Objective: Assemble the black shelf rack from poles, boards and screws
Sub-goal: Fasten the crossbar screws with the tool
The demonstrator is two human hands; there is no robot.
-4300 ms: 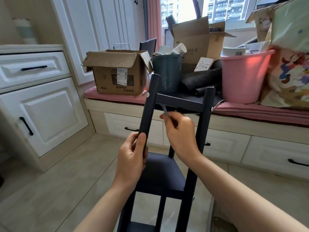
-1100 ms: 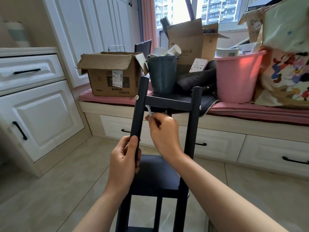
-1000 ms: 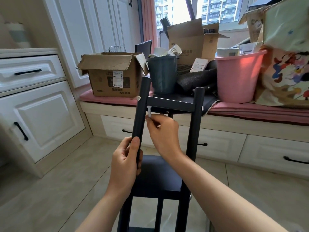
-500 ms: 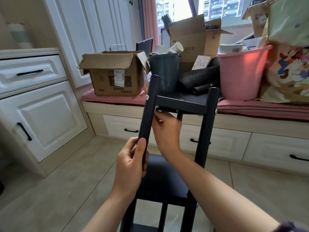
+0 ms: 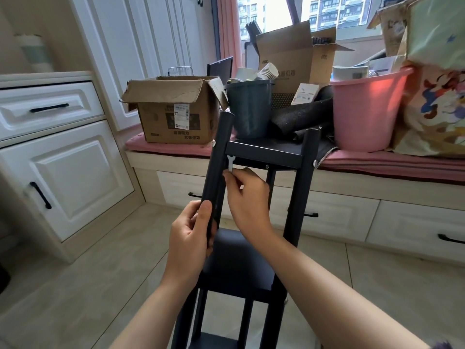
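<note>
left hand [image 5: 188,233] fingers grip pole [image 5: 218,167] | right hand [image 5: 247,197] fingers pinch wrench [image 5: 230,162]

Counts, as seen from my head. Two hands of mine were in view: my left hand [image 5: 187,230] and my right hand [image 5: 247,195]. One black shelf rack [image 5: 236,260] stood before me, showing three boards: the top board [image 5: 266,151], the middle board [image 5: 236,265] and the bottom board [image 5: 216,341]. One small silver wrench [image 5: 230,162] was present. On the pink window seat [image 5: 377,163] I counted two cardboard boxes, one in front [image 5: 173,114] and one behind [image 5: 294,51], and two buckets, one dark [image 5: 249,107] and one pink [image 5: 364,109]. Six black drawer and door handles showed.
</note>
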